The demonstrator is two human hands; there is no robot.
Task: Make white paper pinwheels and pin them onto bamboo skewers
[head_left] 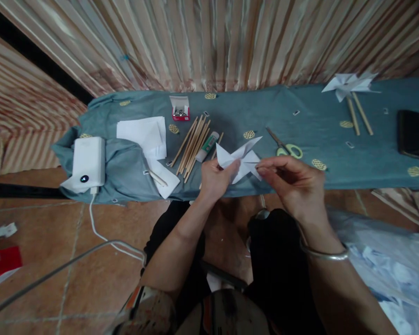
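Grey-green cloth (282, 104) covered the bench (366, 179), which ran lengthwise before the seated person. The white paper pinwheel (240, 164) was held over the near half of the bench, between the two hands. The left hand (217, 179) gripped it from the left side, thumb pressed flat on the upper face. The right hand (296, 184) had its thumb and forefinger pinched together at the pinwheel's right edge; from where I stood, I could not tell what lay between the fingertips. A metal bracelet (324, 254) encircled the right wrist.

Parts were laid out as follows. Left of the pinwheel: a glue stick (207, 147), beside a bundle of wooden sticks (192, 149). Behind the bundle: an open red box (180, 115) containing small shiny pieces. Further left: white paper sheets (139, 129), partly overlapping, and a white device (88, 160) with a cable (94, 218) attached. Behind the right hand: scissors (278, 141) with pale green handles. Toward the far right: white pinwheels (350, 84) mounted on two sticks, then a black phone (415, 134). A striped curtain (230, 42) hung along the rear edge.
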